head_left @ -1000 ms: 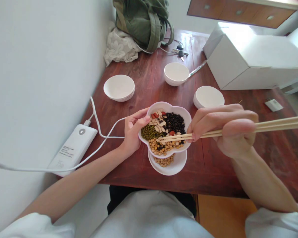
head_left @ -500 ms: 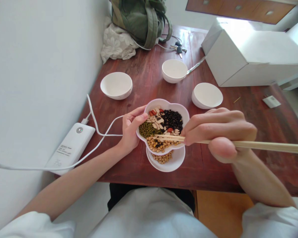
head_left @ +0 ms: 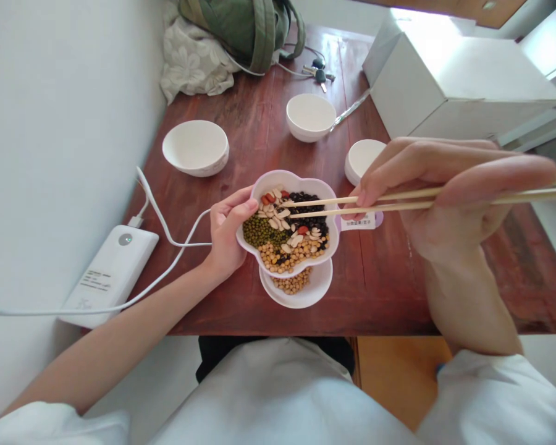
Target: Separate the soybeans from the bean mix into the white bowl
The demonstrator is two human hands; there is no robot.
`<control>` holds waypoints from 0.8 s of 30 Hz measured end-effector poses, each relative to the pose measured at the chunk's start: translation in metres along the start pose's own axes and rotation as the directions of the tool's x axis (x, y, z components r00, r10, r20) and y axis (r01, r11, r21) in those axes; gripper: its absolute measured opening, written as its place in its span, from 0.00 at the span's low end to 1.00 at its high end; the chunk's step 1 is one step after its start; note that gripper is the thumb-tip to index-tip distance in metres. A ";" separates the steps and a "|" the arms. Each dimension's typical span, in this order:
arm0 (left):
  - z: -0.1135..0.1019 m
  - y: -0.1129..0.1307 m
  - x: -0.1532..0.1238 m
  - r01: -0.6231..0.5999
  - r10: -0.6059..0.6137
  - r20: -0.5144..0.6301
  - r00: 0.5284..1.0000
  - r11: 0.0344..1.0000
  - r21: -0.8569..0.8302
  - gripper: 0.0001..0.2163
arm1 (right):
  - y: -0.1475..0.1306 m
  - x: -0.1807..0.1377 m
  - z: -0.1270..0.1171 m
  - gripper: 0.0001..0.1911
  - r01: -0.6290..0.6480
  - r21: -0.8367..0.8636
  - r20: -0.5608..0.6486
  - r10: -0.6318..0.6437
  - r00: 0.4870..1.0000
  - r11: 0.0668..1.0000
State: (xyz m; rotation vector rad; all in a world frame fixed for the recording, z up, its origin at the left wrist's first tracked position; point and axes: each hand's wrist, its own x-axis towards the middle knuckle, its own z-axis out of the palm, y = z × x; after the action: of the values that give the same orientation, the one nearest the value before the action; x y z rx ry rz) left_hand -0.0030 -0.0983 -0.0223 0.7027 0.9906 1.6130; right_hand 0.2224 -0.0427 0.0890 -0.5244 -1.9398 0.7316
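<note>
**Head view, right hand** (head_left: 445,191): fingers closed on bamboo chopsticks (head_left: 398,199), tips parted above black beans (head_left: 310,213) and peanuts (head_left: 272,211);
**Left hand** (head_left: 227,232): curled, gripping the rim of a flower-shaped white dish (head_left: 296,176);
**Dish**: over a white saucer (head_left: 306,295), near the front edge of a wooden table (head_left: 389,309);

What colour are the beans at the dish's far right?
Black beans, clearest in the head view.

A white power bank (head_left: 109,276) and its white cable (head_left: 189,245) lie left on the wooden table (head_left: 384,290); a green backpack (head_left: 241,25) and keys (head_left: 319,75) sit top centre, a white cardboard box (head_left: 458,93) upper right.
</note>
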 end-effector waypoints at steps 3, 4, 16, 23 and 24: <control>0.001 0.001 -0.001 0.011 -0.010 -0.003 1.000 1.000 0.010 0.12 | -0.002 0.001 -0.005 0.38 -0.064 0.002 0.042 0.064 0.997 0.998; 0.001 0.001 -0.001 0.016 -0.016 -0.004 1.000 1.000 0.012 0.12 | -0.002 0.000 -0.006 0.37 -0.075 0.010 0.076 0.074 0.994 0.997; 0.003 0.003 -0.002 0.042 -0.042 -0.027 0.999 0.999 0.022 0.11 | 0.009 0.001 -0.002 0.35 0.028 0.234 0.335 -0.108 0.936 0.972; 0.003 0.002 -0.001 0.017 -0.016 -0.019 1.000 1.000 0.005 0.10 | 0.008 0.001 -0.003 0.34 0.000 0.233 0.394 -0.095 0.914 0.972; 0.003 0.003 -0.001 0.013 -0.013 -0.015 1.000 1.000 0.003 0.09 | 0.008 0.002 -0.003 0.33 0.016 0.245 0.405 -0.117 0.907 0.969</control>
State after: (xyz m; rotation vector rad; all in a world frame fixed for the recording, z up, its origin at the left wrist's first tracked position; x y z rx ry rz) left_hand -0.0010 -0.0990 -0.0184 0.6857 1.0068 1.6083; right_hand 0.2243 -0.0354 0.0858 -0.1568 -2.2077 1.0827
